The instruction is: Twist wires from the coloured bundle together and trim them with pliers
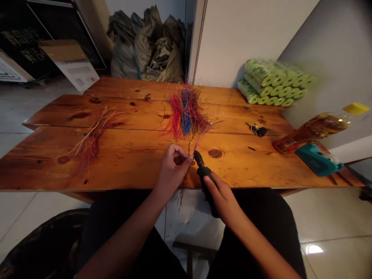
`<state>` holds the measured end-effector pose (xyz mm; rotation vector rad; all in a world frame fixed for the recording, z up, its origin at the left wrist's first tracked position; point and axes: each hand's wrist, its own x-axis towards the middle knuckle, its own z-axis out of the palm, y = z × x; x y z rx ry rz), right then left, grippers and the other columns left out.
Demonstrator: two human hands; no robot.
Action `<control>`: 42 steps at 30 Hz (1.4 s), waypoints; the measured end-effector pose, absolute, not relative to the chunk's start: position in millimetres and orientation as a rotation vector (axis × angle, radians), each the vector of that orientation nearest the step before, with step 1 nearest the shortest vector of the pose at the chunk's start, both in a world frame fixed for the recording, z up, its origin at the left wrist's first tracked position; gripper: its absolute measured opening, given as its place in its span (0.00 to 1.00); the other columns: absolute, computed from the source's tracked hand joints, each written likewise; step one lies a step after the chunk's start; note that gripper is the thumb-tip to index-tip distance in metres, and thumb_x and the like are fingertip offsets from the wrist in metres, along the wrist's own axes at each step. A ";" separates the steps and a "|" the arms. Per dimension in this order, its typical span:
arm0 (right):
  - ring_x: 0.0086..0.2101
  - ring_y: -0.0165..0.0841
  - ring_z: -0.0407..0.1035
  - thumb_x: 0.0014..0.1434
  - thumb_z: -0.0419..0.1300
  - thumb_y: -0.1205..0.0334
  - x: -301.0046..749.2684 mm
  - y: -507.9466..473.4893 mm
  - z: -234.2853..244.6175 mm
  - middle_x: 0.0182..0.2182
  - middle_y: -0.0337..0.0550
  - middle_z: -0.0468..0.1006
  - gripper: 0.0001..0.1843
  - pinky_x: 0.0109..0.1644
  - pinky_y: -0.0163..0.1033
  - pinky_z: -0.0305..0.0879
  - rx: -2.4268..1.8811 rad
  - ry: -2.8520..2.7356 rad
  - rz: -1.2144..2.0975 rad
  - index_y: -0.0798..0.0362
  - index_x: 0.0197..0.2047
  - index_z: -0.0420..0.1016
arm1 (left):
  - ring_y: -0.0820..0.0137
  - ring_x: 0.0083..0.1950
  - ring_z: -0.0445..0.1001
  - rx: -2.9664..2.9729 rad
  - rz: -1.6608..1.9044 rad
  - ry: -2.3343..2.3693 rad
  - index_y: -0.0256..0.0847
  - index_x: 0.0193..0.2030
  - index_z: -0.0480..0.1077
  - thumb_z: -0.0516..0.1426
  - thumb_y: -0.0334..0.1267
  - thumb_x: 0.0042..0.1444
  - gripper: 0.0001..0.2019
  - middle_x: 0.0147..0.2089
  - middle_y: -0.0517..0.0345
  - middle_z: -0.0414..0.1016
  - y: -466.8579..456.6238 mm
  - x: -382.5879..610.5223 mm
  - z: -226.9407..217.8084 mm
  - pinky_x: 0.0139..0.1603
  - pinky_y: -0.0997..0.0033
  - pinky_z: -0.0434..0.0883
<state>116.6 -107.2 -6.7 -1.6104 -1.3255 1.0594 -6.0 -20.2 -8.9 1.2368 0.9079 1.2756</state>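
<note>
My left hand (176, 164) is closed, thumb and fingers pinching a few thin wires (190, 144) near the table's front edge. One of these strands looks black and white, another bluish purple, and darker ends hang below the hand. In my right hand (221, 193) is a pair of pliers (202, 166) with dark handles, its jaws touching or close beside the wires at my left fingertips. Whether the jaws are fully closed is too small to tell. Just beyond lies a tangled pile of red, blue and yellow wires (186, 110).
A looser bunch of wires (94, 135) lies on the wooden table (139, 155) at left. Toward the right are keys (257, 130), a tilted-looking drink bottle (314, 131), a teal holder (319, 159) and stacked green-wrapped rolls (270, 83). Grey sacks (148, 48) stand behind; a black bin (43, 244) is lower left.
</note>
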 end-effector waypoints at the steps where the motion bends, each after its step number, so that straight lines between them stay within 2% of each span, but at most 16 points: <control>1: 0.24 0.29 0.62 0.61 0.47 0.49 114.8 -106.7 -8.2 0.24 0.36 0.64 0.16 0.27 0.34 0.61 -1.601 -1.291 1.096 0.51 0.30 0.61 | 0.78 0.27 0.70 1.235 1.278 0.914 0.41 0.28 0.57 0.59 0.31 0.47 0.11 0.26 0.68 0.63 -19.6 -5.9 -11.1 0.30 0.76 0.67; 6: 0.21 0.27 0.61 0.59 0.46 0.45 109.0 -100.4 -17.8 0.23 0.35 0.63 0.18 0.23 0.33 0.61 -1.549 -1.175 1.202 0.52 0.31 0.62 | 0.76 0.28 0.70 1.209 1.299 0.947 0.42 0.29 0.57 0.59 0.31 0.46 0.11 0.26 0.68 0.64 -14.6 -6.0 -21.2 0.32 0.74 0.68; 14: 0.27 0.31 0.63 0.55 0.51 0.44 107.0 -94.9 -16.2 0.28 0.39 0.67 0.19 0.27 0.36 0.67 -1.473 -0.950 1.384 0.52 0.34 0.65 | 0.76 0.29 0.69 1.198 1.331 1.012 0.42 0.29 0.57 0.59 0.31 0.47 0.11 0.27 0.66 0.64 -15.7 -2.1 -22.6 0.33 0.74 0.66; 22: 0.22 0.27 0.61 0.57 0.50 0.44 106.5 -96.5 -16.8 0.24 0.36 0.65 0.18 0.22 0.34 0.63 -1.460 -0.970 1.366 0.52 0.31 0.62 | 0.76 0.29 0.66 1.309 1.333 1.039 0.42 0.29 0.57 0.58 0.32 0.48 0.10 0.27 0.65 0.62 -19.0 -1.6 -20.5 0.33 0.74 0.64; 32: 0.22 0.28 0.63 0.55 0.51 0.43 101.5 -93.4 -23.9 0.24 0.38 0.67 0.20 0.17 0.31 0.60 -1.396 -0.819 1.402 0.53 0.31 0.65 | 0.75 0.29 0.67 1.341 1.334 1.091 0.42 0.29 0.57 0.58 0.31 0.47 0.10 0.27 0.66 0.62 -14.9 -1.4 -26.3 0.32 0.74 0.65; 37: 0.28 0.32 0.68 0.53 0.54 0.42 116.0 -85.6 -26.0 0.29 0.42 0.73 0.22 0.22 0.35 0.68 -1.297 -0.589 1.487 0.54 0.35 0.70 | 0.74 0.29 0.71 1.117 1.329 1.026 0.42 0.30 0.58 0.59 0.31 0.45 0.11 0.26 0.66 0.67 -8.7 -5.0 -25.6 0.36 0.72 0.66; 42: 0.37 0.36 0.71 0.54 0.55 0.46 130.0 -87.7 -17.0 0.38 0.47 0.77 0.19 0.35 0.40 0.71 -1.243 -0.527 1.484 0.53 0.40 0.71 | 0.74 0.35 0.73 0.829 1.264 0.931 0.40 0.34 0.64 0.61 0.32 0.44 0.11 0.29 0.63 0.74 -4.5 -10.3 -17.9 0.39 0.73 0.64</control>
